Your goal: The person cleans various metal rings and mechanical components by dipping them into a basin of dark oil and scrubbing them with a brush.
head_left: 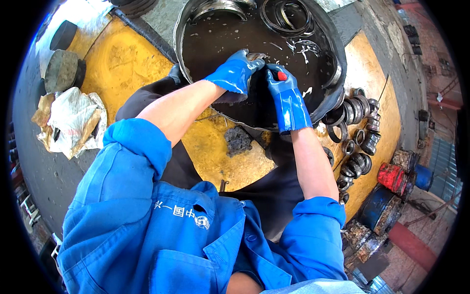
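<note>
Both my hands wear blue rubber gloves and meet above a wide dark tub (319, 111) of dark brown liquid. My left hand (241, 68) is closed round something grey and shiny, mostly hidden by the glove; its kind does not show clearly. Close beside it, my right hand (283, 82) is closed too, with a small red piece (282, 76) showing at its fingers. The rest of what it grips is hidden. Thin metal rings (289, 33) lie at the tub's far right, and a wider metal ring (220, 8) at its far side.
Several metal rings (353, 110) stand in rows on the yellow sheet (120, 55) right of the tub. A dark clump of scrap (238, 140) lies between my legs. To the left are a white plastic bag (81, 117) and a round block (60, 71). Red and blue drums (391, 177) stand far right.
</note>
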`<action>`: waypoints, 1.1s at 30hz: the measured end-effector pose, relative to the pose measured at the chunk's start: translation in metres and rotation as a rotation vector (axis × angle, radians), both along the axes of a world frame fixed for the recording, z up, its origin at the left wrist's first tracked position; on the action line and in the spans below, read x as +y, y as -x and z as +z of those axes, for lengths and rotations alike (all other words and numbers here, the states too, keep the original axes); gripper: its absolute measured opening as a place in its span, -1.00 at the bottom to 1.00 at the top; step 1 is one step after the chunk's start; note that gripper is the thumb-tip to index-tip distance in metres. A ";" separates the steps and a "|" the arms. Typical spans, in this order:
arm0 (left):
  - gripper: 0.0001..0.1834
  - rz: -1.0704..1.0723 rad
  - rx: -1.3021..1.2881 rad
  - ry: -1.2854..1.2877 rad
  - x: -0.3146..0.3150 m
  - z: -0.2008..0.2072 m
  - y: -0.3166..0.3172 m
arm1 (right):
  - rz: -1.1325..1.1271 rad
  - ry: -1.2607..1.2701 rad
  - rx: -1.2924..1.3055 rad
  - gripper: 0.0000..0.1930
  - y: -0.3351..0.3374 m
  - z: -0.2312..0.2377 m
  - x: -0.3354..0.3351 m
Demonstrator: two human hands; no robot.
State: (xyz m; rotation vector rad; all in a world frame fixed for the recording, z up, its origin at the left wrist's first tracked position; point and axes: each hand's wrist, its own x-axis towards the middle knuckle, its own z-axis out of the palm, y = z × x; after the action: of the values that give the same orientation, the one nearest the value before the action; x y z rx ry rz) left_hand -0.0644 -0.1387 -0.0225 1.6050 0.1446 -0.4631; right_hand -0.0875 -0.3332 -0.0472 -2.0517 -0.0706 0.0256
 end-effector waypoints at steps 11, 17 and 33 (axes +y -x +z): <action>-0.19 0.017 -0.065 -0.174 -0.003 -0.035 -0.011 | -0.116 0.307 0.314 -0.72 -0.004 0.002 0.004; -0.15 -0.010 -0.078 -0.256 -0.018 -0.022 -0.010 | -0.171 0.369 0.449 -0.66 -0.002 0.002 -0.013; -0.21 -0.108 -0.183 -0.178 -0.017 -0.007 -0.006 | 0.187 0.032 0.317 -0.68 0.014 0.037 -0.042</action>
State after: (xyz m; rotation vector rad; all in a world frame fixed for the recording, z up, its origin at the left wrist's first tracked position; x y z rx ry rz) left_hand -0.0587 -0.1555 -0.0297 1.8279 -0.0406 -0.3927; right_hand -0.1011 -0.3753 -0.0099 -2.0425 -0.0638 0.4692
